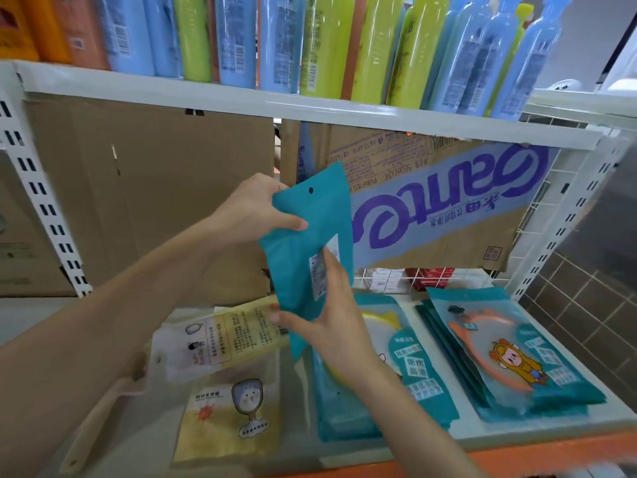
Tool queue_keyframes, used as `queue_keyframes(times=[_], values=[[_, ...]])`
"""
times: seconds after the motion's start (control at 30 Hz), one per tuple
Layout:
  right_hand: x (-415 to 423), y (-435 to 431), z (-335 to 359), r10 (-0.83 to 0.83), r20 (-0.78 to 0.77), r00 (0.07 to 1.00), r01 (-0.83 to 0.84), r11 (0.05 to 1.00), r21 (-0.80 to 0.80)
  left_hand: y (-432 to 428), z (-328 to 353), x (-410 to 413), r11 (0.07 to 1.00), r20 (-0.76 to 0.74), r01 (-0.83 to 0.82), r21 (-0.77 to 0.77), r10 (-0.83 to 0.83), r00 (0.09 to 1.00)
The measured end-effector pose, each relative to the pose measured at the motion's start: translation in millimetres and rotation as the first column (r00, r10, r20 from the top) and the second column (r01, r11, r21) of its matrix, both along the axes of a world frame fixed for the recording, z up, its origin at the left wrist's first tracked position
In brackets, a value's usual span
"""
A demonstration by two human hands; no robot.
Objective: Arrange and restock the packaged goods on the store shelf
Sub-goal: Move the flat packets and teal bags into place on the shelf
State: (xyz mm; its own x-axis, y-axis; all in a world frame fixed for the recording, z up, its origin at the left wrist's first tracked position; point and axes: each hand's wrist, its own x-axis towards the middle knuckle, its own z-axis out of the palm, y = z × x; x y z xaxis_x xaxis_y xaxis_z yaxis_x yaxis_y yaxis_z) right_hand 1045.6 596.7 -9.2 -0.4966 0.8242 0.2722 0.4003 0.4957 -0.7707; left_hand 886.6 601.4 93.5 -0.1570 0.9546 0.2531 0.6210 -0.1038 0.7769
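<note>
Head view: the left hand [248,210] pinches the upper left edge of a flat teal plastic packet [303,250] and the right hand [331,326] grips its lower edge, holding it upright above the white shelf board [462,431]. Beneath lies a teal packet stack [410,360], with a bare strip between it and a second stack [517,357], which seems fanned.

Both forearms reach forward, left from the lower left, right from below. The left hand [253,210] is high, thumb pressed across the front of the teal packet [303,263], fingers tucked behind it. The right hand [332,322] sits lower, back to camera, fingers up the packet's face, thumb at its lower left edge.
</note>
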Motion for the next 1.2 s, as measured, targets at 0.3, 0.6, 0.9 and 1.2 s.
queue_keyframes(times=[0.3,0.6,0.9,1.2], values=[[-5,-8,-11,-0.231,-0.229,0.946,0.252,0.965,0.067,5,-3,24,0.997,0.135,-0.068,-0.022,0.070,0.988],[19,8,-13,-0.307,-0.340,0.889,0.359,0.928,0.099,7,-7,30,0.994,0.258,0.004,-0.106,0.023,0.966],[71,29,7,-0.205,-0.434,0.877,0.176,0.979,-0.106,-2,-27,-2,0.992,-0.109,0.065,0.106,-0.053,0.993],[93,29,13,-0.150,-0.616,0.773,-0.073,0.944,-0.321,-4,-61,-19,0.990,0.237,0.133,0.043,-0.140,0.961]])
